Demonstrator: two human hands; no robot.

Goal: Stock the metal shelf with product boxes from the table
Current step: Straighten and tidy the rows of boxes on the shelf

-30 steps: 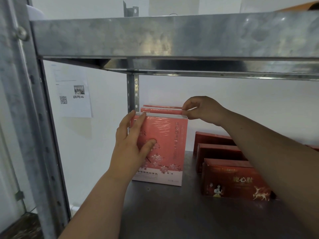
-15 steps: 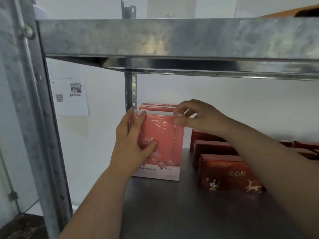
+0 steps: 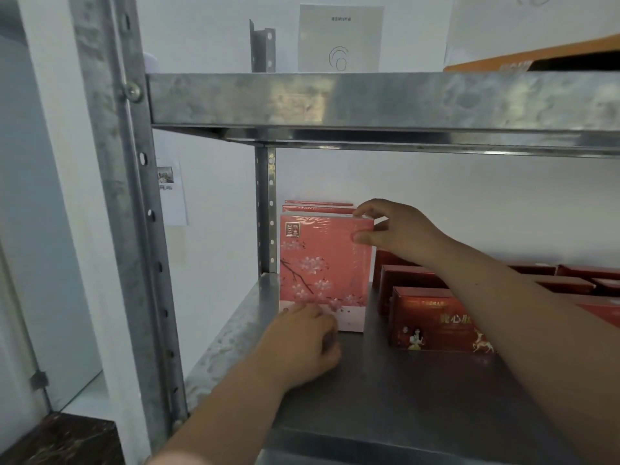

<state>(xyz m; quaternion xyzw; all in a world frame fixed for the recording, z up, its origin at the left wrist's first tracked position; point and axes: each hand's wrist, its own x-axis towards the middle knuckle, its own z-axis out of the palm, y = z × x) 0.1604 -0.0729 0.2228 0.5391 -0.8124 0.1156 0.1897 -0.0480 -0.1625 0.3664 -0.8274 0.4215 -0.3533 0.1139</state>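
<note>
Grey galvanised metal shelf [image 3: 402, 397] against a plain white wall [image 3: 436, 203], a paper notice [image 3: 172, 196] taped up off to the left, and on the deck above, a white box [image 3: 340, 38] and an orange carton [image 3: 523, 58]. The pink box [image 3: 322, 263], the one with the blossom branch, stands upright at the left end of the lower deck, right by the rear post [image 3: 266, 209], with matching boxes [image 3: 318, 206] lined up behind it. Dark red boxes [image 3: 436, 323] lie in rows just to its right, a narrow gap between. Bare deck runs across the front, open all the way to the edge. The right hand [image 3: 399, 231] reaches in over the red boxes and pinches the pink box's top right corner, thumb on the face, forefinger on top. The left hand [image 3: 302, 344] sits low on the deck, fingers against the box's bottom edge: gripping or only pressing, can't tell.
</note>
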